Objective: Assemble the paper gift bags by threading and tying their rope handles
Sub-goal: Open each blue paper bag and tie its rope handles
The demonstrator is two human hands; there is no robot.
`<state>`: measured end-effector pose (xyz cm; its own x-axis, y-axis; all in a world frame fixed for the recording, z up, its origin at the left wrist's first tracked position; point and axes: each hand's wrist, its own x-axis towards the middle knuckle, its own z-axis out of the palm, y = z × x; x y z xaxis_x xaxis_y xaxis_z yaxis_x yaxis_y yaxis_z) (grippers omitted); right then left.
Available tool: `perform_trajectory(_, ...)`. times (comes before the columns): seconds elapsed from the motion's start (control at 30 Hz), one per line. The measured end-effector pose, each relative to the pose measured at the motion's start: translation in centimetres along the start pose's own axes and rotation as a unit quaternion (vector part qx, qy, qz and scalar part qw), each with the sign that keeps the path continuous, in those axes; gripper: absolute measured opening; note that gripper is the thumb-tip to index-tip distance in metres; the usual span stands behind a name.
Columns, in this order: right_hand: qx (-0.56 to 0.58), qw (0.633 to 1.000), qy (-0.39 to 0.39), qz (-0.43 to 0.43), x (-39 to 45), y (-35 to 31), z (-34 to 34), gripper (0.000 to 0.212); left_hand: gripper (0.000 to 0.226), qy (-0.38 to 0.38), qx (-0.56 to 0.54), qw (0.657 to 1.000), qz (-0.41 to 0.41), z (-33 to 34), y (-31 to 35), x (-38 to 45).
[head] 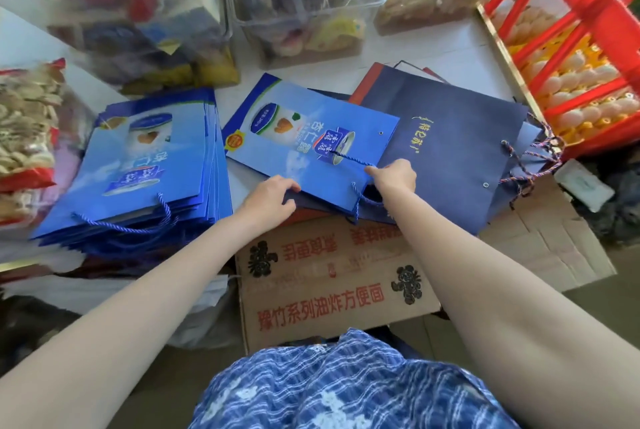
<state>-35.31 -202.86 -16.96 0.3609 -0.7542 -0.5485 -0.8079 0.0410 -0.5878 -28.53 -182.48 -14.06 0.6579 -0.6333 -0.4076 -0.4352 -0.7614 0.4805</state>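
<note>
Blue patterned clothing (346, 383) is filling the bottom edge, with a printed cardboard box (332, 276) lying flat just beyond. On it, the left hand (268, 198) is gripping the near edge of a light blue gift bag (311, 144), while the right hand (394, 175) is pinching its blue rope handle (349, 158). Finished bags (145, 165) are sitting stacked left, clear snack bins (304, 2) behind.
</note>
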Motion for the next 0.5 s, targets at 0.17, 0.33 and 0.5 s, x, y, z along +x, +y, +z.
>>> perform_trajectory(0.17,0.083,0.996,-0.036,0.018,-0.8,-0.4,1.5,0.015,0.030,0.020,-0.051,0.998,-0.011,-1.0,-0.2,0.0)
perform_trajectory(0.33,0.150,0.988,-0.025,-0.019,-1.9,-2.1,1.6,0.027,0.030,0.079,-0.047,0.995,0.041,-2.9,0.6,-0.1)
perform_trajectory(0.5,0.098,0.979,0.004,-0.179,-2.9,-5.5,-5.6,0.011,0.038,0.206,-0.080,0.969,0.109,-5.1,3.2,0.5)
